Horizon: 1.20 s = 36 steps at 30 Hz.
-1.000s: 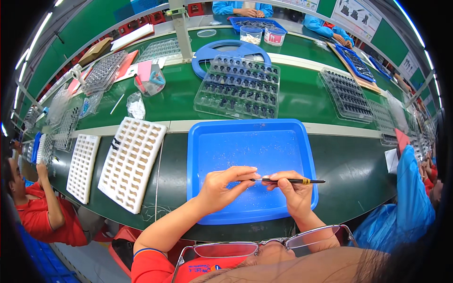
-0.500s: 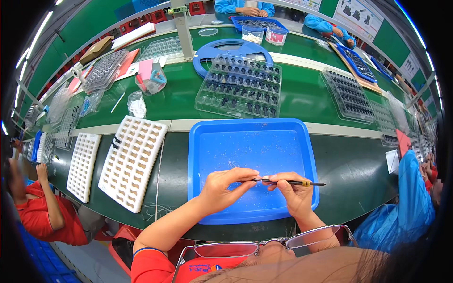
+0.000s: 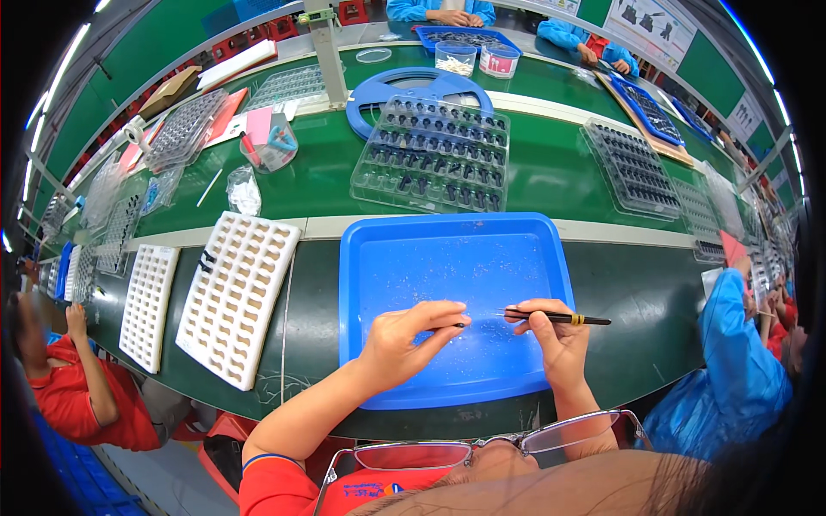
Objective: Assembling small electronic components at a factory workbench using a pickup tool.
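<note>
Over a blue tray [image 3: 456, 391], my left hand [image 3: 400, 340] pinches a small dark part [image 3: 460, 325]; the fingers cover most of it. Opposite it, my right hand [image 3: 555, 340] is closed round black tweezers [image 3: 595, 321] with a yellow band. Their thin points face the dark part, with a gap between them. Pale crumbs are scattered over the tray's floor beneath both hands.
Left of the tray lie two white slotted trays [image 3: 237, 297], one bearing small black pieces. Beyond stand a clear blister tray [image 3: 430, 159] of black parts and a blue reel [image 3: 366, 107]. A co-worker's blue sleeve [image 3: 731, 344] is close on the right.
My right hand has drawn the tweezers to the right, away from my left hand. Their points have parted from the dark part. The co-worker's arm at right has shifted.
</note>
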### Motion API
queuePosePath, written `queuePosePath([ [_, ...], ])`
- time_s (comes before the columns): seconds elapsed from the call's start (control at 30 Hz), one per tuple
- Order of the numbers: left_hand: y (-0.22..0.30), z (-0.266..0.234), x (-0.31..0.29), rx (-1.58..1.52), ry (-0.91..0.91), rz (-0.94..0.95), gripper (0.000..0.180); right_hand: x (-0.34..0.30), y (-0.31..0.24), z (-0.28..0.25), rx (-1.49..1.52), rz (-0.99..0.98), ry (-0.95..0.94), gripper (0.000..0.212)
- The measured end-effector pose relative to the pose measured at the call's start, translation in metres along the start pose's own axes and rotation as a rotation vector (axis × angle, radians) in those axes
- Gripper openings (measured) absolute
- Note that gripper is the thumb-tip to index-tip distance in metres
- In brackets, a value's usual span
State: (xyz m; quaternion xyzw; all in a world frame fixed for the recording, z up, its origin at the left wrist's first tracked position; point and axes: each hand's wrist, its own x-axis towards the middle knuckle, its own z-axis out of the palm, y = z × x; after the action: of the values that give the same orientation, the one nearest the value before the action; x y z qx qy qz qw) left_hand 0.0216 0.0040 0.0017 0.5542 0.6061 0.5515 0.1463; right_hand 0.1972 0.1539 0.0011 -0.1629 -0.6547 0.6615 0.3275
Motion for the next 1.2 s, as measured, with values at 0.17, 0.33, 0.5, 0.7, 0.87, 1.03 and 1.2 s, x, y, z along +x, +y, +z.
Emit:
queuePosePath([
  [0.17, -0.005, -0.002, -0.001, 0.061, -0.004, 0.044, 0.033, -0.005, 0.008, -0.009, -0.303, 0.152, -0.04, 0.013],
  [0.33, -0.004, -0.002, 0.0, 0.054, 0.0, 0.016, 0.033, -0.004, 0.011, -0.011, -0.481, 0.117, -0.062, 0.013],
  [0.5, -0.003, -0.004, 0.001, 0.052, 0.005, 0.008, 0.033, -0.003, 0.014, -0.011, -0.549, 0.119, -0.058, 0.015],
  [0.7, -0.002, -0.003, 0.001, 0.056, 0.013, 0.018, 0.034, -0.003, 0.014, -0.01, -0.59, 0.118, -0.064, 0.015],
  [0.87, -0.005, -0.002, 0.001, 0.042, 0.011, 0.023, 0.035, -0.003, 0.017, -0.011, -0.583, 0.129, -0.065, 0.016],
  [1.03, -0.005, -0.002, 0.0, 0.038, 0.001, 0.014, 0.034, -0.002, 0.016, -0.009, -0.579, 0.138, -0.06, 0.016],
  [1.2, -0.005, -0.002, 0.0, 0.03, -0.001, 0.017, 0.033, -0.002, 0.018, -0.009, -0.58, 0.139, -0.057, 0.016],
])
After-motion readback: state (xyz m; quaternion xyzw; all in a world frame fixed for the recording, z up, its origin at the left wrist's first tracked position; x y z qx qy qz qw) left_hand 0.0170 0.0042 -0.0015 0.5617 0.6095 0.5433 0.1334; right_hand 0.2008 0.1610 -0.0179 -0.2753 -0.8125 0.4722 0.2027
